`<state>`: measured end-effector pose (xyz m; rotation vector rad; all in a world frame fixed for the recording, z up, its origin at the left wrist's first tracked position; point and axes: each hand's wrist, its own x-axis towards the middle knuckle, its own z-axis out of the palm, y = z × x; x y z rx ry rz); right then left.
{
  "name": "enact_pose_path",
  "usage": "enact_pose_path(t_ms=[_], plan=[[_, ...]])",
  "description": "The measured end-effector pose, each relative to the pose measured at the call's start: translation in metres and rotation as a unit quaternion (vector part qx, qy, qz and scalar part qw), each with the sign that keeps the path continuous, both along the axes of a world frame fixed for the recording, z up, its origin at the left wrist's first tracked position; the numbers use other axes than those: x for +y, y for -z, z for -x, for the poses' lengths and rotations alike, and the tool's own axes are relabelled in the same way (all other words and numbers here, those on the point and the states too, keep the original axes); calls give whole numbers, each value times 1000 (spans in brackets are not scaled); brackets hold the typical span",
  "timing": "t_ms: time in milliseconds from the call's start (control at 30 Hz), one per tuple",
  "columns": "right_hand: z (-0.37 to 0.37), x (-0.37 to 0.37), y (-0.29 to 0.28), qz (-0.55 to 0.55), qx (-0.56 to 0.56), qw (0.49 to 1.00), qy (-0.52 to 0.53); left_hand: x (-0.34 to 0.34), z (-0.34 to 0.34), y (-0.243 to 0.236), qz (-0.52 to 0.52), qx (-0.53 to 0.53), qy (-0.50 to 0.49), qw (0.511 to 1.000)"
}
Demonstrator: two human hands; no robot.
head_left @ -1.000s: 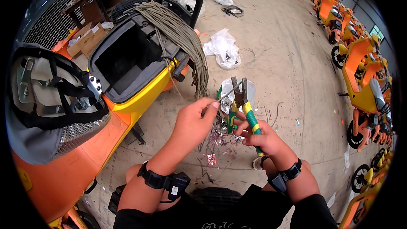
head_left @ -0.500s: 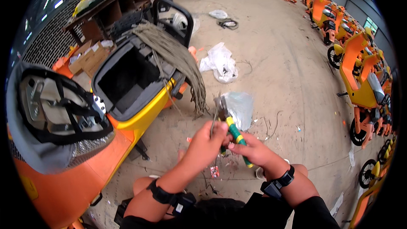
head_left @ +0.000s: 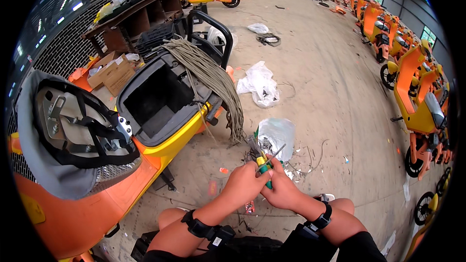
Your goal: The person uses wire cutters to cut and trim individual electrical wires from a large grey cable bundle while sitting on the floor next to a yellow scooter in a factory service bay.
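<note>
Pliers (head_left: 262, 164) with green and yellow handles point away from me, their dark metal jaws foremost. My right hand (head_left: 284, 189) is closed around the handles. Beside it, my left hand (head_left: 242, 182) is closed, its fingertips against the pliers and the right fingers. A thin grey strand (head_left: 279, 151) slants up to the right across the pliers, apparently from my left fingertips; its lower end is hidden between the hands. Just beyond the jaws, a clear plastic bag (head_left: 277, 133) with small bits inside lies on the floor.
To the left stands an orange and yellow scooter (head_left: 128, 162), its grey seat (head_left: 63, 131) tipped up and storage bin open. A bundle of grey-brown cords (head_left: 213, 75) drapes over it. A white plastic bag (head_left: 259, 83) and scraps lie on the floor. Scooters (head_left: 412, 92) line the right.
The pliers have turned more upright, and my hands have come together around them. The strand, upright before, now slants to the right. My view has shifted slightly.
</note>
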<state>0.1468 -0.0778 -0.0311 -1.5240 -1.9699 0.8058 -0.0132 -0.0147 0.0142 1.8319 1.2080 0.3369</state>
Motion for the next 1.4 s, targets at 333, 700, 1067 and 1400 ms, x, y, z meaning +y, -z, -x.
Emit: enact_pose_path(t_ms=[333, 700, 1067, 1400], plan=[[-21, 6, 11, 6, 200, 979, -43, 19, 8, 6, 93, -109, -61, 988], [-35, 10, -18, 283, 485, 825, 64, 38, 34, -38, 287, -279, -64, 914], [-36, 17, -21, 257, 502, 799, 209, 35, 27, 0, -223, -226, -93, 944], [-28, 10, -20, 209, 455, 851, 157, 31, 19, -9, -202, -158, -142, 956]])
